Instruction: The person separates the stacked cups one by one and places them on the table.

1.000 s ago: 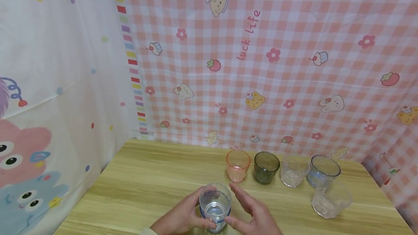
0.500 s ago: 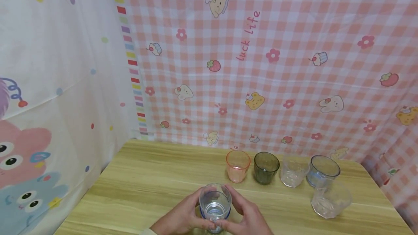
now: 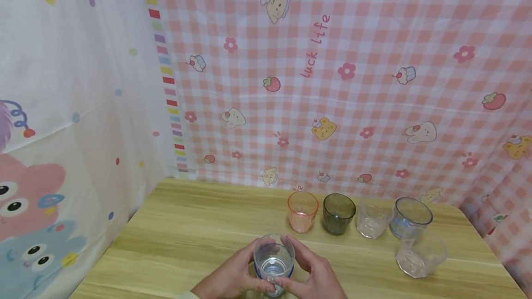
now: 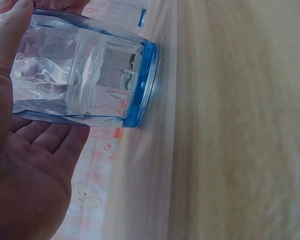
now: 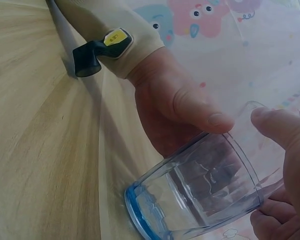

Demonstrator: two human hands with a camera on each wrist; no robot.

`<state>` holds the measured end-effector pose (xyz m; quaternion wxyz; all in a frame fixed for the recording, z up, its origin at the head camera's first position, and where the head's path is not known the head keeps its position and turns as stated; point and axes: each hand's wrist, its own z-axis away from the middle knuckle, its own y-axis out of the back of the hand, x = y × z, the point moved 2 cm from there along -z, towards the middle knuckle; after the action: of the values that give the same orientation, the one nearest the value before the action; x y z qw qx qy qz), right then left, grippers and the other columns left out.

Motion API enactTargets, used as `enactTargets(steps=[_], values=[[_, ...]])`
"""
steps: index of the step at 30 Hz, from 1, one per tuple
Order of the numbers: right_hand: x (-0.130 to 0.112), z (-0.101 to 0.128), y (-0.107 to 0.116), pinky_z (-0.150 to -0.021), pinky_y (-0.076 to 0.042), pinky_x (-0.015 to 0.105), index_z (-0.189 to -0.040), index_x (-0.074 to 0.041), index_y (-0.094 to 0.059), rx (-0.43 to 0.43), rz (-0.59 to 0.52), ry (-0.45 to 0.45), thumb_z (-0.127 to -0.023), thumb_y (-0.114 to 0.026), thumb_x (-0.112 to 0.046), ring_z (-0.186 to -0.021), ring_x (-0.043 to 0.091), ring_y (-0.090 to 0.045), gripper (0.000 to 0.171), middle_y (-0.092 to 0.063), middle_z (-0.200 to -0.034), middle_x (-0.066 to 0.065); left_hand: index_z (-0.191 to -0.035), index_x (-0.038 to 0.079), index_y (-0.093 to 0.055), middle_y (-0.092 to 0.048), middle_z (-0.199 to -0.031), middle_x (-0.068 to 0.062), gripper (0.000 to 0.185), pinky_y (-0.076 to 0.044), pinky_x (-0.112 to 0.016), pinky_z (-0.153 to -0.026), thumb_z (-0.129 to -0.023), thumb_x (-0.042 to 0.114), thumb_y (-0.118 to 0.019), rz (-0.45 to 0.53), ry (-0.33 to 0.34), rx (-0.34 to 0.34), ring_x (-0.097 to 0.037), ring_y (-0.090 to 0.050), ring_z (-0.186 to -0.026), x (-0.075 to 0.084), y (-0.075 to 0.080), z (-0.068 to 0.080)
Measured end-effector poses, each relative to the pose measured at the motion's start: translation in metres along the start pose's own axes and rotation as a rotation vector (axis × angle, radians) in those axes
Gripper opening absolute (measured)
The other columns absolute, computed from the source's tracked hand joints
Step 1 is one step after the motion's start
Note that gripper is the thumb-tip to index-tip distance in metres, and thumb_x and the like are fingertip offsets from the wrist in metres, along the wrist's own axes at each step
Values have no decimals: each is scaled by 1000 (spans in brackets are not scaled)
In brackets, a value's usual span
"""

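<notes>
Both my hands wrap the blue-based clear tumbler standing on the bench, near edge, centre: left hand curled round its left side, right hand round its right, thumbs near the rim. Six tumblers total: this one, plus orange, dark green, two clear, one bluish, far right.

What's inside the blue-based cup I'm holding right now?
The blue-based cup looks empty: its clear wall and base show through in the wrist views, no liquid or object visible. The left hand and right hand cover parts of its sides, so those patches stay hidden.
</notes>
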<state>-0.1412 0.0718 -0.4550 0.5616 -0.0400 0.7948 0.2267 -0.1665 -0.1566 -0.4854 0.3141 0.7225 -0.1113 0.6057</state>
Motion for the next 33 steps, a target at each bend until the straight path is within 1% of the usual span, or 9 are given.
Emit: enactTargets(steps=[4, 6, 9, 11, 14, 18, 20, 26, 33], values=[[1, 0, 0, -106, -49, 14, -156, 8, -49, 1, 4, -14, -90, -91, -29, -139, 15, -58, 86, -60, -153, 25, -155, 30, -48, -64, -147, 1, 78, -39, -30, -122, -89, 29, -90, 36, -13, -11, -16, -57, -138, 0, -1, -1], [1, 0, 0, -107, -51, 17, -156, 7, -49, -2, 7, -21, -90, -90, -30, -139, 17, -59, 87, -60, -154, 25, -155, 30, -48, -64, -147, 0, 78, -40, -25, -119, -89, 30, -90, 47, -18, -18, -16, -58, -137, 0, -1, -2], [1, 0, 1, -107, -55, 23, -156, 7, -49, -5, 9, -27, -90, -90, -30, -139, 20, -59, 86, -60, -154, 24, -155, 30, -47, -64, -147, 0, 79, -41, -25, -119, -89, 32, -89, 31, -15, -19, -15, -58, -137, 0, 0, -2], [1, 0, 1, -107, -55, 24, -156, 6, -49, -6, 5, -32, -90, -90, -30, -139, 20, -60, 86, -60, -154, 24, -156, 30, -46, -63, -148, 1, 80, -40, -27, -119, -89, 33, -89, 11, -7, -13, -15, -57, -138, 0, 0, -1], [1, -1, 2, -106, -54, 20, -155, 7, -50, -5, -7, -34, -91, -89, -28, -137, 16, -60, 83, -61, -153, 25, -157, 29, -45, -63, -148, 1, 81, -41, -27, -119, -90, 32, -89, 11, 10, -10, -15, -57, -138, 1, 0, -1], [1, -2, 3, -106, -58, 30, -152, 10, -51, 12, -33, 14, -93, -87, -21, -134, 12, -63, 76, -63, -148, 30, -158, 24, -45, -66, -143, -2, 81, -46, -25, -113, -91, 29, -89, 20, 20, -10, -13, -61, -132, 2, 0, -1], [0, -3, 4, -106, -58, 32, -151, 11, -52, 19, -28, 53, -94, -86, -20, -133, 12, -63, 72, -65, -145, 31, -158, 23, -45, -68, -141, -2, 80, -48, -25, -111, -91, 28, -89, 19, 24, -11, -12, -63, -130, 3, 0, 0], [-2, -3, 6, -104, -52, 16, -150, 8, -54, 21, 0, 118, -95, -86, -19, -134, 11, -62, 70, -65, -144, 31, -157, 22, -45, -68, -140, 1, 80, -47, -25, -112, -91, 29, -89, 16, 25, -11, -12, -62, -130, 3, -1, 1], [-11, -5, 10, -105, -52, 16, -149, 7, -56, 86, 22, 181, -91, -89, -12, -133, 7, -62, 69, -67, -143, 28, -157, 19, -46, -68, -141, -3, 80, -47, -23, -112, -90, 28, -89, -5, 3, 4, -14, -63, -131, 1, -2, 1]])
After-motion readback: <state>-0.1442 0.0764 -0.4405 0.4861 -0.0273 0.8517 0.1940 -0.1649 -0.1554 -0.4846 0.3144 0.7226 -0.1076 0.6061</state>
